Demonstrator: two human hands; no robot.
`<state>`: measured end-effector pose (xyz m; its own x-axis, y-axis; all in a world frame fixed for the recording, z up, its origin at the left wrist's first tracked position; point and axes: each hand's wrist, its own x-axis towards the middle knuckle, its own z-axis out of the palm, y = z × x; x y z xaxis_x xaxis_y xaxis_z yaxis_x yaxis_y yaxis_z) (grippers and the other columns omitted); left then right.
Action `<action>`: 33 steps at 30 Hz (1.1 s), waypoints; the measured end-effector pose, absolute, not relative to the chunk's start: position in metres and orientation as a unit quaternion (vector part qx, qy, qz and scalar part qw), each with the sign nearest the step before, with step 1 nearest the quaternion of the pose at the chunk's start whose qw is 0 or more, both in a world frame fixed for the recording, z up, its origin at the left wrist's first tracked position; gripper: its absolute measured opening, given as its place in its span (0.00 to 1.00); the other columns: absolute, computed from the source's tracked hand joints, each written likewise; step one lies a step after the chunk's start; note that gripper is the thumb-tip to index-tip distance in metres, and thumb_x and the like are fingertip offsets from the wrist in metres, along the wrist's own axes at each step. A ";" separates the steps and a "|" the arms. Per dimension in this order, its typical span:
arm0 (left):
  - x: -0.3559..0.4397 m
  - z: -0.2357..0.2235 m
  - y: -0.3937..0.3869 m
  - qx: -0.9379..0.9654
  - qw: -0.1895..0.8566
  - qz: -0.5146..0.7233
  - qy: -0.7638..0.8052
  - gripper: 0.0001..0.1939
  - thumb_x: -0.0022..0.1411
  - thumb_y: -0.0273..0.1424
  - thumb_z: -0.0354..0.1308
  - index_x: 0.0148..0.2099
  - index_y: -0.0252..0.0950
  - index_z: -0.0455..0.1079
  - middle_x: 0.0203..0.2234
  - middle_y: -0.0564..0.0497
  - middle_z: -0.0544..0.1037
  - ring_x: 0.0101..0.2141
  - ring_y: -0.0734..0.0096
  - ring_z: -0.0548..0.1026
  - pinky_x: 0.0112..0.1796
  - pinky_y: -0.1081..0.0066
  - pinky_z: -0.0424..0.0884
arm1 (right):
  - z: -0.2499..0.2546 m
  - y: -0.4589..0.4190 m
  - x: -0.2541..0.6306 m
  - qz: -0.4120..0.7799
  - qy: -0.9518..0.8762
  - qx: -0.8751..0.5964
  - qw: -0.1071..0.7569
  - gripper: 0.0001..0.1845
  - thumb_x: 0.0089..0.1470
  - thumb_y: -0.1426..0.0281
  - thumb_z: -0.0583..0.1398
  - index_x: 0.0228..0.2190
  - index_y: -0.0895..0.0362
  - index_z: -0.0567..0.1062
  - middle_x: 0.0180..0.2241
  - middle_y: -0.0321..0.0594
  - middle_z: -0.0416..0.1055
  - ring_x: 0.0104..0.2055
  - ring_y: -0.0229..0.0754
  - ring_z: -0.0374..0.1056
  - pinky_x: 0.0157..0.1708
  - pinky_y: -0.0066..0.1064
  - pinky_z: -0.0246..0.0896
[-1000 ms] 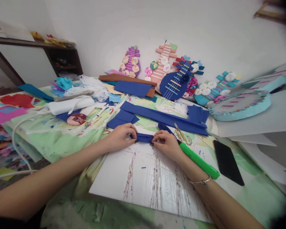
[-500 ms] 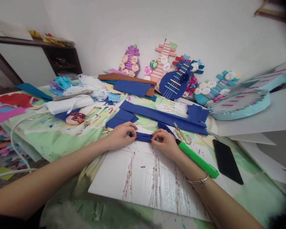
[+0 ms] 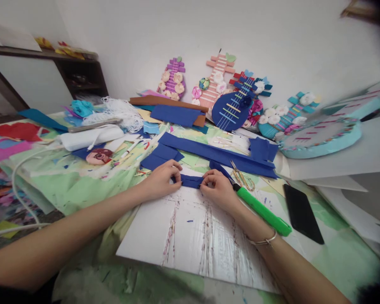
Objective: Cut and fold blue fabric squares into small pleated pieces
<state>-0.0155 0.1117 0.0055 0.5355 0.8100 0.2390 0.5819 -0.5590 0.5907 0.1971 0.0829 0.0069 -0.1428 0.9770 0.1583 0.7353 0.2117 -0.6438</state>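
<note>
A small folded strip of dark blue paper (image 3: 191, 181) lies across the far end of a white board (image 3: 190, 236) marked with scored lines. My left hand (image 3: 164, 179) pinches the strip's left end between thumb and fingers. At the opposite end, my right hand (image 3: 218, 188) grips it the same way, fingertips close to the board. Beside my right wrist rests a green utility knife (image 3: 264, 211). Scissors (image 3: 240, 175) lie just beyond it, partly over a curled blue paper piece (image 3: 221, 169).
Past my hands stretches a long blue paper band (image 3: 209, 153). A black phone (image 3: 303, 213) lies at the right. Decorated paper instruments (image 3: 232, 110) lean on the wall. White string (image 3: 123, 115) and a white glue gun (image 3: 91, 137) sit at the left, with a cable hanging down.
Both hands keep nearly the same hold on the blue strip; the right fingers have shifted very slightly. The camera view has moved a little.
</note>
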 end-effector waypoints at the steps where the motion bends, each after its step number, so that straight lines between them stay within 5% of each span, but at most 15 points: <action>1: -0.015 0.006 0.111 0.843 0.225 0.255 0.416 0.04 0.53 0.27 0.54 0.27 0.34 0.66 0.43 0.45 0.70 0.45 0.61 0.71 0.46 0.62 0.66 | 0.007 0.083 0.197 0.211 -0.726 -0.592 0.282 0.07 0.43 0.78 0.60 0.17 0.58 0.73 0.34 0.40 0.69 0.40 0.42 0.65 0.43 0.37 0.56; 15: -0.016 0.003 0.112 0.836 0.247 0.272 0.407 0.05 0.52 0.25 0.54 0.34 0.36 0.67 0.43 0.47 0.66 0.42 0.63 0.71 0.45 0.61 0.68 | 0.004 0.083 0.196 0.184 -0.738 -0.581 0.290 0.07 0.43 0.78 0.61 0.18 0.58 0.71 0.32 0.39 0.67 0.37 0.42 0.64 0.42 0.38 0.55; 23: -0.017 0.001 0.113 0.848 0.240 0.274 0.386 0.07 0.54 0.25 0.54 0.35 0.38 0.72 0.43 0.47 0.67 0.49 0.59 0.68 0.49 0.58 0.66 | 0.001 0.082 0.196 0.146 -0.761 -0.556 0.301 0.07 0.43 0.78 0.60 0.19 0.57 0.69 0.30 0.38 0.65 0.36 0.43 0.62 0.42 0.39 0.55; 28: -0.018 0.000 0.107 0.878 0.138 0.307 0.339 0.08 0.57 0.25 0.53 0.32 0.36 0.74 0.48 0.45 0.68 0.42 0.63 0.70 0.47 0.58 0.65 | -0.001 0.080 0.196 0.118 -0.766 -0.554 0.305 0.07 0.44 0.78 0.61 0.25 0.56 0.69 0.32 0.40 0.64 0.38 0.45 0.61 0.41 0.39 0.58; 33: -0.018 0.001 0.099 0.933 0.005 0.255 0.254 0.10 0.60 0.23 0.49 0.33 0.34 0.73 0.37 0.47 0.75 0.40 0.61 0.68 0.42 0.60 0.61 | 0.000 0.076 0.197 0.050 -0.832 -0.460 0.306 0.11 0.48 0.82 0.58 0.32 0.56 0.73 0.39 0.44 0.67 0.42 0.46 0.60 0.44 0.39 0.60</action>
<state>-0.0180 0.0990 0.0012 0.7406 0.4765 0.4737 0.4716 -0.8709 0.1385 0.1965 0.0757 -0.0001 -0.3900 0.7956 0.4636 0.7342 0.5725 -0.3650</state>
